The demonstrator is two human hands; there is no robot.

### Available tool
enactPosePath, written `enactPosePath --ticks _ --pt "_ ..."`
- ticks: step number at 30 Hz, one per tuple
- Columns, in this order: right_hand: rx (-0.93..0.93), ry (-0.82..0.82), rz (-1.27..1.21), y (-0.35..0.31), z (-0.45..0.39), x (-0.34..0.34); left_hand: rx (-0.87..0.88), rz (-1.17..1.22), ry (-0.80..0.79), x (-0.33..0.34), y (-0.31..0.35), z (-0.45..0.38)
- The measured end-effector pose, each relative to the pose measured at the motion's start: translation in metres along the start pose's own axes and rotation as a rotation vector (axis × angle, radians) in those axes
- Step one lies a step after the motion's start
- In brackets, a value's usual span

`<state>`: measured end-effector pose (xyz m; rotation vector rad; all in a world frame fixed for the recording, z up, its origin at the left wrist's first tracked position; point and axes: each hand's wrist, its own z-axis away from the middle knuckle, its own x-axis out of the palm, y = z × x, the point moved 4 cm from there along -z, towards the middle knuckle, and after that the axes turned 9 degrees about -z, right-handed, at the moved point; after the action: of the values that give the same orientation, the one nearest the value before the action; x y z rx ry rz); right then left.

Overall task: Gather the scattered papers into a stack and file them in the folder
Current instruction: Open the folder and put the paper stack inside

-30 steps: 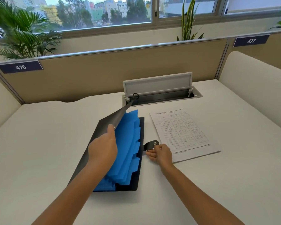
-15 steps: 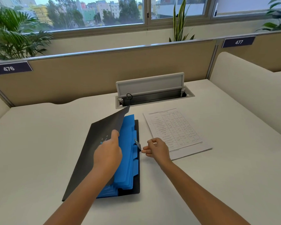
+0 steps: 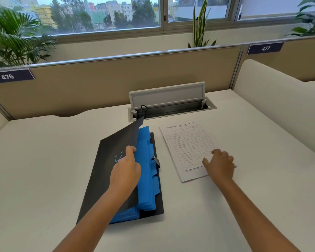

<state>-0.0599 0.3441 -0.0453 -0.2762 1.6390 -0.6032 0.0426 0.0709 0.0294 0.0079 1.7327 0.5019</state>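
Note:
A black expanding folder with blue tabbed dividers lies on the desk left of centre. My left hand grips the edge of its black cover and holds it lifted, so the dividers show. The folder's strap hangs loose at its right edge. A stack of printed papers with a table on top lies flat just right of the folder. My right hand rests on the stack's near right corner with its fingers bent.
An open cable box with a raised grey lid sits in the white desk behind the folder and papers. Beige partitions wall the desk at the back and right. Plants stand behind the partition.
My right hand let go of the folder's strap and moved right onto the paper stack. My left hand kept the cover lifted, lowering it a little.

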Motion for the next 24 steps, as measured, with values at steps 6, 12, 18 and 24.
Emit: enactPosePath --ticks 6,12,18,24 --pt "0.221 -0.121 0.109 0.026 -0.027 -0.003 0.008 0.024 0.001 0.003 0.003 -0.001" --pt "0.248 -0.2 0.15 0.025 -0.031 0.012 0.001 0.03 -0.007 0.006 0.003 -0.001" --pt "0.275 -0.228 0.158 0.02 -0.035 0.011 -0.01 0.046 0.004 0.011 0.004 0.001" --pt "0.301 -0.219 0.053 0.015 -0.037 0.012 -0.011 0.056 0.0 0.014 0.006 -0.001"
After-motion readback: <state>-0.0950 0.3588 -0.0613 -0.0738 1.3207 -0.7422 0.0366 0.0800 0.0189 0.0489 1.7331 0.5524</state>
